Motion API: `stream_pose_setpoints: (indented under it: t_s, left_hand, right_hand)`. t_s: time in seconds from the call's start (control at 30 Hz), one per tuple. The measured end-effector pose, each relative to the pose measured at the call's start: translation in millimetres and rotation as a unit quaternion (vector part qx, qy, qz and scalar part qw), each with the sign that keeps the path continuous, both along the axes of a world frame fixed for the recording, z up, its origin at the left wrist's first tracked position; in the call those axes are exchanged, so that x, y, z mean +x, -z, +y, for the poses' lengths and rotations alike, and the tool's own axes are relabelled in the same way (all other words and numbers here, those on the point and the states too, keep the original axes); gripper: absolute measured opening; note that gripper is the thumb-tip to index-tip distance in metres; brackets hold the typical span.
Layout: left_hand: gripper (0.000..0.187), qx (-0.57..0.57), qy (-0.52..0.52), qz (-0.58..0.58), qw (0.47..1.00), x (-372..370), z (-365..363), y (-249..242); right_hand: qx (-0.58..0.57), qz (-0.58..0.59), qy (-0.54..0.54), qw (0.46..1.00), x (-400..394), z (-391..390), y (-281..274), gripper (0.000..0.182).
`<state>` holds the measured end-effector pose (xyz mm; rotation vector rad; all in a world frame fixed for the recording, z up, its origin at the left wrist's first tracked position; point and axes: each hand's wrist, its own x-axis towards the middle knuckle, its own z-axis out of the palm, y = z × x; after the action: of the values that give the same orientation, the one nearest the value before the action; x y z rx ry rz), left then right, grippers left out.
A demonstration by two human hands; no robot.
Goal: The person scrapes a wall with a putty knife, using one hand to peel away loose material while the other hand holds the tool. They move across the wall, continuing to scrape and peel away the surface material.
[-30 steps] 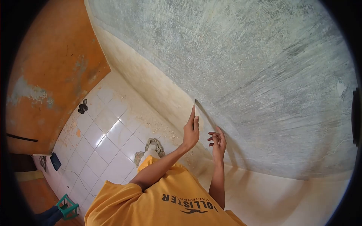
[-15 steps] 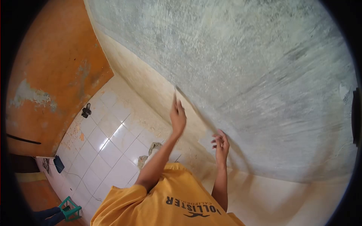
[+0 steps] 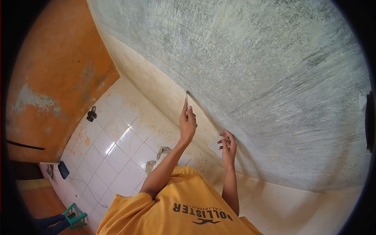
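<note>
My left hand (image 3: 188,126) is raised against the wall, its fingers closed round a thin flat tool (image 3: 187,97) seen nearly edge-on; what kind it is I cannot make out. The tool's tip meets the border between the grey, scraped-looking wall surface (image 3: 250,70) and the cream band (image 3: 152,74) below it. Lower and to the right, my right hand (image 3: 228,150) has its fingers apart and slightly bent, close to the same border, with nothing in it.
An orange wall (image 3: 51,70) with peeled patches stands at the left. Debris lies on the white tiled floor (image 3: 117,154), near a dark object (image 3: 91,114). A green stool (image 3: 76,216) is beside a person's legs (image 3: 51,224) at the lower left. A cable crosses the tiles.
My left hand has shifted slightly right and down in view, and the thin tool shows more clearly. My right hand's fingers have moved a little. The whole view has shifted slightly.
</note>
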<state>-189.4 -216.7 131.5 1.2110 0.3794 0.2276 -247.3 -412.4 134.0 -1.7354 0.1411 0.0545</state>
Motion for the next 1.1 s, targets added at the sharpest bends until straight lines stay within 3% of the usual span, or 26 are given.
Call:
stream_pose_setpoints:
  t_s: [0.2,0.3,0.4,0.5,0.63,0.73,0.87,1.0,1.1]
  left_hand:
    - [0.054,0.065,0.053,-0.028,0.996,-39.5,-56.5,6.0]
    - [0.057,0.071,0.013,-0.025,0.997,-20.9,-31.2,-0.9]
    - [0.056,0.036,0.01,-0.018,0.999,-22.8,-40.0,-10.6]
    - [0.057,0.078,0.04,-0.054,0.995,-39.5,-61.4,4.5]
    - [0.057,0.013,0.037,0.005,0.999,-23.8,-28.6,-12.6]
    - [0.057,0.008,0.026,-0.002,1.0,-27.3,-42.5,-12.2]
    - [0.056,0.091,0.046,-0.03,0.994,-40.9,-59.0,7.4]
    - [0.057,0.005,-0.011,0.012,1.0,6.4,-1.8,0.9]
    - [0.056,0.04,0.016,-0.01,0.999,-16.6,-30.1,-3.5]
  right_hand:
    - [-0.014,-0.002,-0.008,1.0,2.0,-4.8,3.9,0.037]
    - [-0.016,0.001,-0.006,1.0,2.7,-4.7,0.9,0.037]
    - [-0.013,0.003,0.005,1.0,-4.2,-7.9,1.1,0.037]
    - [-0.019,0.002,0.007,1.0,-2.7,-11.0,3.2,0.038]
    - [-0.008,0.005,0.009,1.0,-4.0,-15.5,2.3,0.038]
    - [-0.008,0.007,0.011,1.0,-10.8,-17.7,7.3,0.038]
    - [-0.017,0.0,-0.004,1.0,-5.6,-22.3,5.8,0.038]
    - [0.028,-0.002,0.01,1.0,-9.5,-21.8,8.4,0.037]
    - [0.006,0.002,0.005,1.0,-9.8,-22.0,15.0,0.037]
